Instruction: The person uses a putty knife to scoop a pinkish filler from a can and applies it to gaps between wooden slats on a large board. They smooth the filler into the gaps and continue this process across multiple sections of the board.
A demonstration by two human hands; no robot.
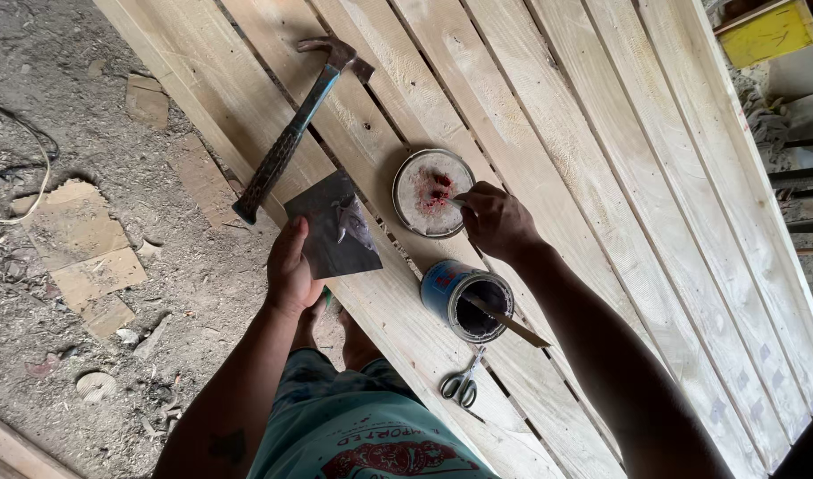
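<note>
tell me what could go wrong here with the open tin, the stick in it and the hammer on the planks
The open tin stands beside a gap between planks with a stick leaning out of it; the right hand, working just above at the lid, might knock the stick with its forearm and tip the tin. The hammer lies near the planks' edge and could slide off. The scissors lie near a gap too.

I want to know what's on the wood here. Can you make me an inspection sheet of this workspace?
Surface: pale wooden planks, side by side with gaps.
Job's things: round lid with whitish paste and red smear; blue open can with a stick in it; dark flat board.
Clutter: hammer, scissors.
Grippers: left hand holds the board; right hand over the lid, fingers closed on a small tool.
Cables: pale cord on the ground.
Surroundings: dirt floor, cardboard scraps, yellow box.
</note>
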